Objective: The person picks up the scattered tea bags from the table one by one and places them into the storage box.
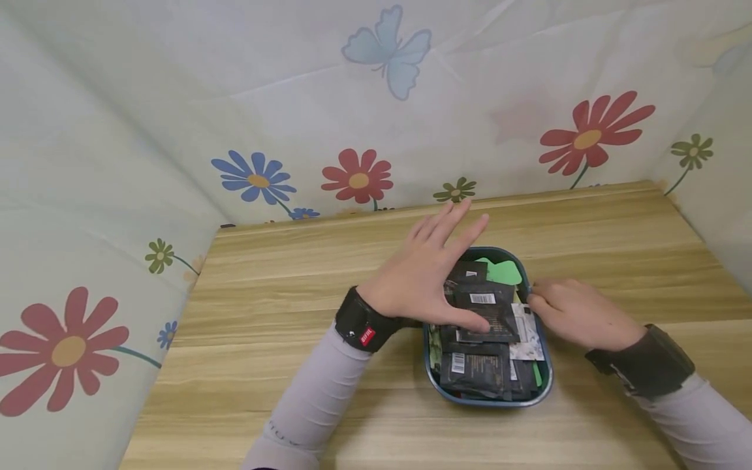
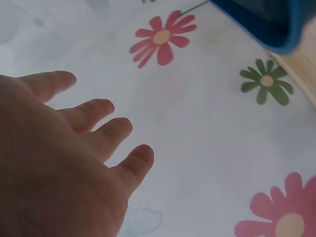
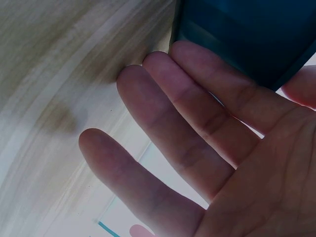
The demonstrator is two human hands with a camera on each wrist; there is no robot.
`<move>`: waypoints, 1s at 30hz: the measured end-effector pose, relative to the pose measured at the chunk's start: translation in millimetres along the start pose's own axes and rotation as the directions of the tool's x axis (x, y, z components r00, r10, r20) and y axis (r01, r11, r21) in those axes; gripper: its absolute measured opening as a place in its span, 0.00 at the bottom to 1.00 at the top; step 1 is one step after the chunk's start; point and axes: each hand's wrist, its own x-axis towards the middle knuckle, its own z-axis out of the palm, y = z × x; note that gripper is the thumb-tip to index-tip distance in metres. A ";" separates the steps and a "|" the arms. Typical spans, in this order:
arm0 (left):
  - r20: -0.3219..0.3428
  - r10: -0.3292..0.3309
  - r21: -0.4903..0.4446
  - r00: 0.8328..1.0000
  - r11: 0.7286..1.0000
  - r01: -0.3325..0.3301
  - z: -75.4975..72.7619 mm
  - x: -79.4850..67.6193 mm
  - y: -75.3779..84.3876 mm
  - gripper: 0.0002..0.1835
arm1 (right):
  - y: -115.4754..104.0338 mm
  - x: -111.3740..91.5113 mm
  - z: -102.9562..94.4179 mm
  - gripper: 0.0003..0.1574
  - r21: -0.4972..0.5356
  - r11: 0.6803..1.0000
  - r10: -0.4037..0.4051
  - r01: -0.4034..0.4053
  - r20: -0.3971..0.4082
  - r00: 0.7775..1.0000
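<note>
A blue box (image 1: pixel 489 404) with rounded corners holds several flat black sachets (image 1: pixel 476 372) with barcode labels. A green piece (image 1: pixel 504 272) and a white patterned packet (image 1: pixel 525 331) lie among them. My left hand (image 1: pixel 420 277) is spread over the box's left side, its thumb across the sachets and its fingers pointing away; the left wrist view shows the fingers apart with nothing held. At the right wall is my right hand (image 1: pixel 578 312), thumb beside the rim. From the right wrist, its fingers (image 3: pixel 148 103) look extended, with the index finger against the box's outside.
The box stands on a wood-grain table (image 1: pixel 282 294). White cloth (image 1: pixel 282 85) printed with flowers and a butterfly forms walls behind the table and at both sides. A black band (image 1: pixel 364 320) is on my left wrist, another band (image 1: pixel 649 362) on my right.
</note>
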 end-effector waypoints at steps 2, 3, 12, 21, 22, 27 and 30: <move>0.011 -0.002 0.013 1.000 1.000 0.002 0.6 -6.1 -8.8 0.73 | 0.2 -0.4 0.1 0.19 -0.006 1.000 -0.012 0.012 -0.009 1.000; 0.019 -0.004 0.022 1.000 1.000 0.003 0.9 -10.0 -13.8 0.72 | 0.3 -0.6 0.2 0.19 -0.008 1.000 -0.017 0.017 -0.012 1.000; 0.094 -0.070 0.051 0.993 0.997 0.065 4.8 -51.7 -60.2 0.67 | 0.2 0.5 0.1 0.19 -0.026 1.000 -0.003 0.003 -0.002 1.000; 0.149 -0.100 0.079 0.984 0.993 0.089 29.7 -71.4 -79.6 0.67 | -1.4 -0.2 -1.2 0.19 -0.012 1.000 0.002 -0.002 0.009 1.000; 0.159 -0.101 0.079 0.982 0.993 0.090 33.5 -72.0 -79.6 0.67 | -1.3 -0.4 -1.4 0.19 -0.013 1.000 0.002 -0.002 0.009 1.000; 0.206 -0.096 0.080 0.974 0.993 0.081 50.9 -71.4 -77.6 0.67 | -1.6 0.0 -2.0 0.19 -0.013 1.000 0.007 -0.007 0.008 1.000; 0.242 -0.083 0.079 0.967 0.995 0.066 60.0 -71.0 -77.0 0.66 | -2.0 -0.2 -1.8 0.19 -0.006 1.000 0.004 -0.004 0.007 1.000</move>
